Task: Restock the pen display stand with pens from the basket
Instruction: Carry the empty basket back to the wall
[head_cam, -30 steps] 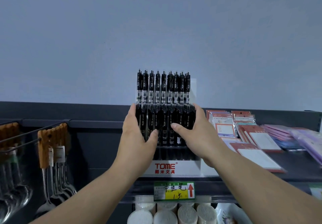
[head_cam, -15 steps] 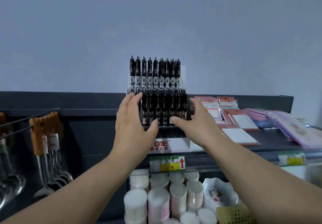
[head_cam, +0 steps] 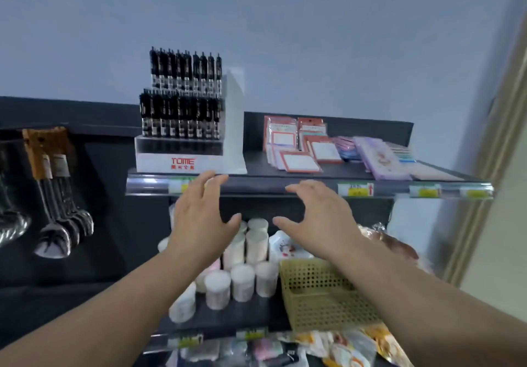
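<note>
- Head view: you are holding your left hand [head_cam: 199,218] and right hand [head_cam: 320,222] open, fingers spread and slightly curved, gripping nothing.
- Both hands are hovering in front of the top shelf [head_cam: 255,161], at its front edge. The left fingertips are just under the pen display stand [head_cam: 178,161].
- The stand is sitting at the front-left corner of that shelf, with two tiers of black pens [head_cam: 182,121] packed upright side by side. No free slot is showing, so the task is looking close to finished.
- The basket [head_cam: 328,309] is sitting on the lower shelf [head_cam: 228,315] toward its front edge, below your right forearm and just beside the white tubs [head_cam: 242,281]. No pens are showing in the part of it in view.
- Risk: the stand is standing right at the front edge, so a left-hand bump is likely tipping it off.
- Risk: forcing another pen into full rows is likely knocking neighbours askew.
- Risk: reaching down for the basket could be toppling the tubs touching its left wall.
</note>
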